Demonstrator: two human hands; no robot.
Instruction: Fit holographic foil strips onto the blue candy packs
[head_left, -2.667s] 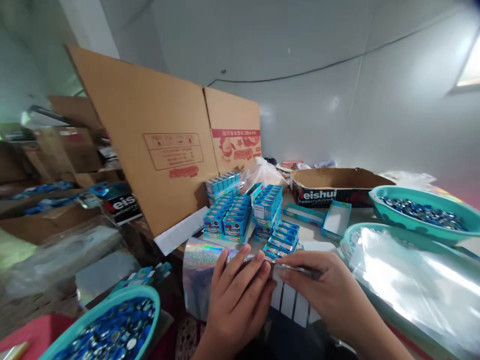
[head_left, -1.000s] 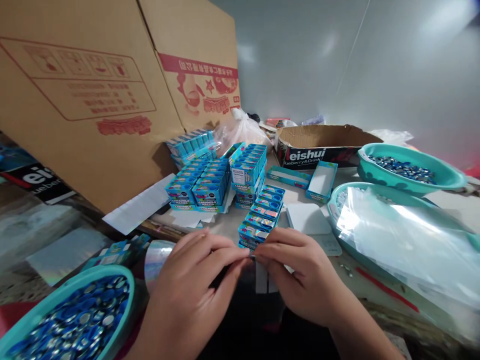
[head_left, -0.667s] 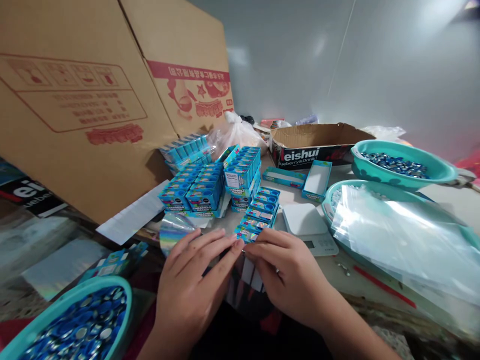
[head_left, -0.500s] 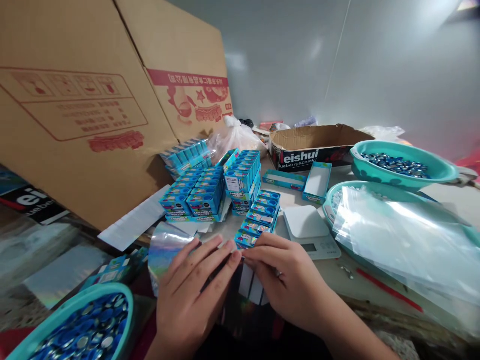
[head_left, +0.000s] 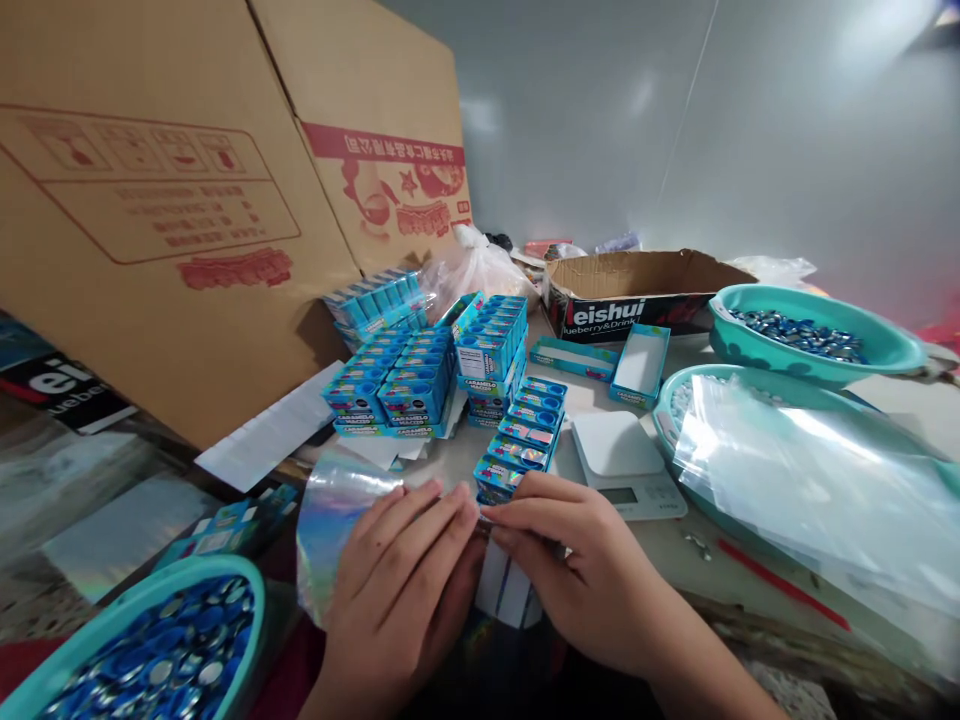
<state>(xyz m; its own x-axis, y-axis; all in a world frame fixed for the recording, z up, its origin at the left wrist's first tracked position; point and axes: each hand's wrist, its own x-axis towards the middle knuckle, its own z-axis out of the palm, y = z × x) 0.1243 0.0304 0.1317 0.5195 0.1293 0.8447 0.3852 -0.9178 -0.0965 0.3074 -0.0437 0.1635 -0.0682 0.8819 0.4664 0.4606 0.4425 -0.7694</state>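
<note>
Both hands meet at the table's near edge on a shiny holographic sheet (head_left: pixel 330 525) with white rectangular labels (head_left: pixel 504 590) on it. My left hand (head_left: pixel 409 590) lies over the sheet, fingers together and pressed against it. My right hand (head_left: pixel 577 570) pinches the sheet's top edge, fingertips touching those of the left. Just beyond the fingertips runs a row of small blue boxes (head_left: pixel 521 440), and behind it stand stacks of blue boxes (head_left: pixel 420 385).
A white scale (head_left: pixel 626 465) sits right of the row. Teal basins hold blue-silver pieces at near left (head_left: pixel 142 660) and far right (head_left: pixel 814 340); a third basin (head_left: pixel 679 400) lies under clear plastic bags (head_left: pixel 817 480). Large cardboard flaps (head_left: pixel 195 200) stand at left; an open carton (head_left: pixel 637 290) behind.
Both hands kept working the holographic sheet close together; the sheet now curls up more at the left. The view tilted down from the wall to the table since the earliest frame.
</note>
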